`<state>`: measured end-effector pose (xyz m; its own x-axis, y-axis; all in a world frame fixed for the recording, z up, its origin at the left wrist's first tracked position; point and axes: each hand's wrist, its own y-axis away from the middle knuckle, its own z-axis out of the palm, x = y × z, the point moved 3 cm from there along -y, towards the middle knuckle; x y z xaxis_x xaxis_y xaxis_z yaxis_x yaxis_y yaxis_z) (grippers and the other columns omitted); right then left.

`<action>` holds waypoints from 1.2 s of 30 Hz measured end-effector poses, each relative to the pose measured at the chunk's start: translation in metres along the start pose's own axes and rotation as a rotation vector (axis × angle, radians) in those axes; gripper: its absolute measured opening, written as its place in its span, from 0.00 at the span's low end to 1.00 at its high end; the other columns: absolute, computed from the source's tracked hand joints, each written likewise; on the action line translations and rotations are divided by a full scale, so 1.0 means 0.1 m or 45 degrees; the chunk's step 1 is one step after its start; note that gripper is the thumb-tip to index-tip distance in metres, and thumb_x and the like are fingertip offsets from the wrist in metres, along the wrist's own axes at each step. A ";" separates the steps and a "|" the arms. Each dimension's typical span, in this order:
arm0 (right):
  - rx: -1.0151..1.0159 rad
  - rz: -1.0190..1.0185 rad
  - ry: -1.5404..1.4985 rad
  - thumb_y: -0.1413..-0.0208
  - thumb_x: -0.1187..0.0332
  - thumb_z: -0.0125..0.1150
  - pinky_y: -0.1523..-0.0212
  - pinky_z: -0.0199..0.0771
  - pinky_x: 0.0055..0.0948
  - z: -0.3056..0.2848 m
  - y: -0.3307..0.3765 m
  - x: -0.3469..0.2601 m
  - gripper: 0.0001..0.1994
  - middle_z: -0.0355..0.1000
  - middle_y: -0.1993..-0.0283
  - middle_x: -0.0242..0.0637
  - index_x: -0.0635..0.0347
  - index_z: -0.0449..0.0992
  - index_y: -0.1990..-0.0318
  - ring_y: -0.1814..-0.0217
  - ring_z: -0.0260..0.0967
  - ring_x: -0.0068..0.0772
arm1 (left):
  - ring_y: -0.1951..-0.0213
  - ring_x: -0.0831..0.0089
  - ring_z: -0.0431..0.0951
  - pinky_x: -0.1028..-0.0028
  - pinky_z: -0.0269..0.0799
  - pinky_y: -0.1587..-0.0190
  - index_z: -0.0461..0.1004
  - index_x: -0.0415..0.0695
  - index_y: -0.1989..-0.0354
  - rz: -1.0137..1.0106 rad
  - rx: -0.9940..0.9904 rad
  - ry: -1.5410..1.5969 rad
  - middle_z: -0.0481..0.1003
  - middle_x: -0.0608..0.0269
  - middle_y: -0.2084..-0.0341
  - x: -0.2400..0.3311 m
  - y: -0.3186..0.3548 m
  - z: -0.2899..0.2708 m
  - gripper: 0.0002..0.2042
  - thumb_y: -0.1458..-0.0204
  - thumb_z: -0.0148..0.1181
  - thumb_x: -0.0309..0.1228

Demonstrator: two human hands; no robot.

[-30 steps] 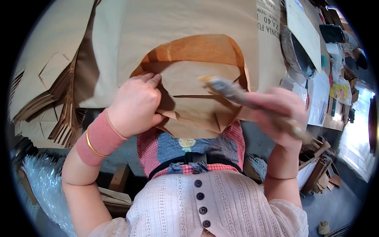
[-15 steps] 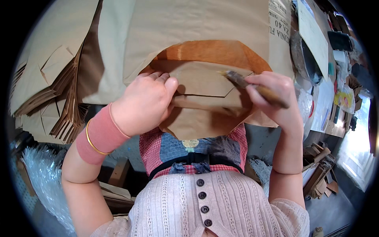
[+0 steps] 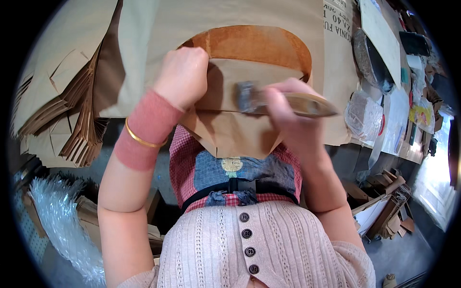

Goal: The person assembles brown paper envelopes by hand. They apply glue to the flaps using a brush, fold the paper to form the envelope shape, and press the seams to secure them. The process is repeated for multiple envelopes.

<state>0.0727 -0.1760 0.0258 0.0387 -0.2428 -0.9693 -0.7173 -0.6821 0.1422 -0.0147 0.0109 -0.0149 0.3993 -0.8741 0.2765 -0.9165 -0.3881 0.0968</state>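
A large brown paper bag [image 3: 235, 137] lies in front of me with its end folded open, and an orange-brown inner layer [image 3: 254, 41] shows along the far side of the opening. At the opening's left edge my left hand [image 3: 185, 74] is closed on the paper, its fingertips hidden under the fist. My right hand [image 3: 295, 113] grips a flat paintbrush [image 3: 312, 105] by its wooden handle. The brush's grey head is blurred and lies over the folded flap in the middle of the opening, bristles toward the left.
Stacked folded paper bags [image 3: 77, 101] fan out at the left. On the right of the table are a dark basin [image 3: 370, 62] partly under a pale board, and clear plastic wrap [image 3: 363, 115]. Shiny plastic strands [image 3: 62, 221] hang lower left; cardboard scraps [image 3: 384, 206] stand lower right.
The brush has swept left across the flap, with my right hand moving left. My left hand has moved up and away from me, and the bag's near flap has shifted with it.
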 end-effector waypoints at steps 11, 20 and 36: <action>0.200 -0.300 0.569 0.53 0.78 0.62 0.72 0.73 0.30 -0.27 0.10 0.12 0.02 0.73 0.77 0.43 0.62 0.76 0.74 0.76 0.73 0.37 | 0.67 0.49 0.80 0.59 0.77 0.62 0.77 0.37 0.76 -0.116 0.008 -0.139 0.78 0.46 0.74 -0.01 -0.19 0.05 0.11 0.60 0.71 0.32; 0.289 -0.212 -0.457 0.36 0.60 0.52 0.53 0.74 0.33 -0.63 -0.05 -0.05 0.17 0.75 0.68 0.34 0.68 0.75 0.52 0.62 0.74 0.30 | 0.70 0.58 0.83 0.64 0.79 0.69 0.80 0.45 0.79 0.009 0.123 -0.369 0.79 0.54 0.79 0.36 -0.04 -0.02 0.05 0.57 0.58 0.24; -0.194 0.300 -1.993 0.34 0.56 0.48 0.32 0.61 0.48 -0.03 -0.69 1.03 0.18 0.76 0.71 0.41 0.62 0.75 0.50 0.59 0.72 0.36 | 0.35 0.57 0.63 0.55 0.55 0.34 0.60 0.40 0.34 -0.066 0.459 0.234 0.64 0.51 0.38 -0.52 0.55 0.05 0.27 0.41 0.52 0.34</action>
<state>0.1283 -0.1559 -0.0830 -0.8501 0.5048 -0.1500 -0.5267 -0.8163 0.2373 -0.0858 0.0338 -0.0285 0.4041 -0.7968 0.4492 -0.8155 -0.5363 -0.2176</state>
